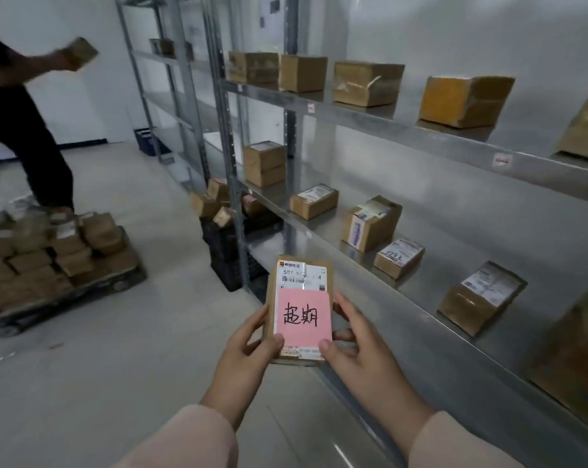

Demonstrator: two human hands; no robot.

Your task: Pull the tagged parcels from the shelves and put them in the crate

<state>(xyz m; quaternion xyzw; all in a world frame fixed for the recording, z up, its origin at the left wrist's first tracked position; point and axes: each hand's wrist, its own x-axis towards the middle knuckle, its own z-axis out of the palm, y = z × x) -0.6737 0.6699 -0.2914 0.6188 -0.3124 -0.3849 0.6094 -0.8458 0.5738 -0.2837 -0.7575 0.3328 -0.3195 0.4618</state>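
Parcel [301,275] with the pink tag [302,315] is off the shelves [437,251], up in the air between both hands. Left hand [248,349] and right hand [356,346] curl their fingers round its sides. Best keep it flat and carry it to the black crate [225,244] ahead.

Blurred box [81,53]; edge-cropped rightmost parcel [586,130]

We see a brown cardboard parcel [271,298] with a white label [301,276] printed in black, and a pink tag [302,315] that carries black handwritten characters. Our sleeves [191,440] are pale pink. The shelves [404,130] are grey metal and their boxes [366,84] are brown, some with white labels. The crate [225,251] is black, the floor [117,332] is light grey, and the other person's clothes [22,130] are black.
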